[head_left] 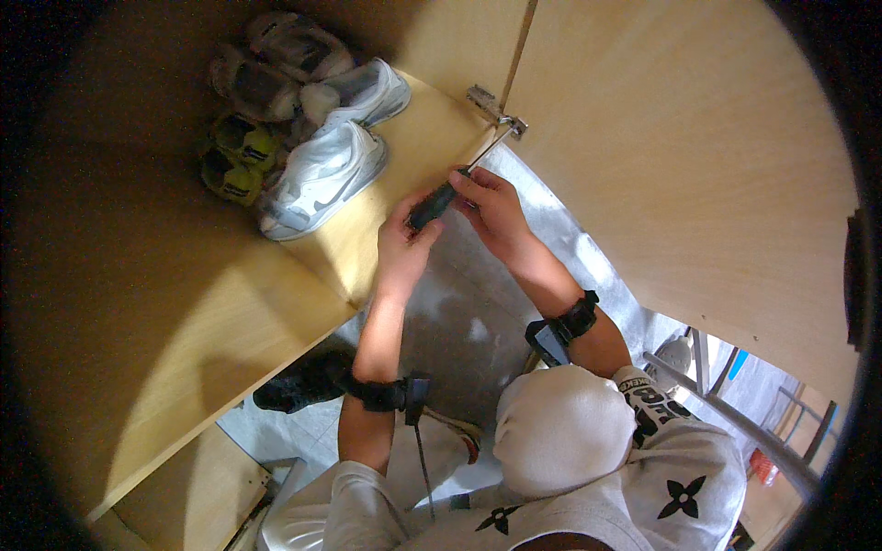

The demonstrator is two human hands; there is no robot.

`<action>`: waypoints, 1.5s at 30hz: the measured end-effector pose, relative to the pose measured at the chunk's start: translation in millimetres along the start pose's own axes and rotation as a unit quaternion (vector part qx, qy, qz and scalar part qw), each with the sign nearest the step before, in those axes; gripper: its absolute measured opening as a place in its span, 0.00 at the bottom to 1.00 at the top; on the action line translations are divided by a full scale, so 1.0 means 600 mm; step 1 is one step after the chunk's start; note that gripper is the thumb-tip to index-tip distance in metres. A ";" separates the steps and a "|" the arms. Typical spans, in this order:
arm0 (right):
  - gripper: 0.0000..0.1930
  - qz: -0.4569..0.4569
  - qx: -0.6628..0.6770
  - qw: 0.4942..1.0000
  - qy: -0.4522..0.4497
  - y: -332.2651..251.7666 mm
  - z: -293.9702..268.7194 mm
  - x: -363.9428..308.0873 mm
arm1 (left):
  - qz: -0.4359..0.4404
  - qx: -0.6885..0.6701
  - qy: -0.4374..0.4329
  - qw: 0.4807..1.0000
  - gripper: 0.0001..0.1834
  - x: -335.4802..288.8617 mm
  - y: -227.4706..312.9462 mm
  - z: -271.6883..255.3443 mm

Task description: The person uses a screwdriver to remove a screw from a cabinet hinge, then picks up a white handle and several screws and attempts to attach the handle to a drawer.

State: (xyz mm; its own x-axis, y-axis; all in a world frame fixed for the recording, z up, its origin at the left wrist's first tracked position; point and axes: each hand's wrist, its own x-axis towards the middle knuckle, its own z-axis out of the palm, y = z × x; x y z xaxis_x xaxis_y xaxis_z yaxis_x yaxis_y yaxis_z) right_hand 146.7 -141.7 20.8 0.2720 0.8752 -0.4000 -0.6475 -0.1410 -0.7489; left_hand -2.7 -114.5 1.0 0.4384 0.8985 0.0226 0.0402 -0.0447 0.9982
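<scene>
A screwdriver [430,209] with a dark handle and thin metal shaft points up and to the right. My left hand [404,246] is wrapped round the lower part of its handle. Near the front of the handle, the fingers of my right hand [493,208] close on the screwdriver where the shaft begins. The shaft's tip reaches a metal cabinet hinge [497,112], which joins the wooden door [661,156] to the cabinet [432,129]. Whether the tip sits in a screw is too small to tell.
White-and-grey sneakers [322,179], yellow-green shoes [237,158] and darker shoes [299,46] stand on the cabinet board at the upper left. The open door takes up the right side. Metal bars [735,418] of a frame are at the lower right.
</scene>
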 end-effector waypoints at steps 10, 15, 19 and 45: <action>0.12 -0.021 0.022 0.999 -0.020 -0.003 -0.003 -0.004 | -0.182 -0.209 -0.017 0.961 0.17 0.004 0.023 -0.002; 0.11 -0.068 0.029 0.997 0.016 0.004 -0.003 -0.006 | -0.340 -0.365 -0.079 0.863 0.16 0.016 0.022 -0.036; 0.10 -0.045 0.013 0.999 0.014 -0.004 -0.007 -0.005 | -0.267 -0.348 0.003 0.899 0.17 0.013 0.020 -0.011; 0.14 -0.034 -0.432 0.899 -0.061 -0.230 0.065 0.018 | -0.259 -0.001 -0.299 0.918 0.11 0.198 0.012 0.025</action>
State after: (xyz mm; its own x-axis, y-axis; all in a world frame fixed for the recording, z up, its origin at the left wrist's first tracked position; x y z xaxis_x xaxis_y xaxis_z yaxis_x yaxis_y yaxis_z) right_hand 211.3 -95.1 140.3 0.1760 0.9322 -0.3163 0.1757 -0.3459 -0.9217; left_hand 63.4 -14.6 10.0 0.7752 0.3989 -0.4898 0.3816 0.3222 0.8664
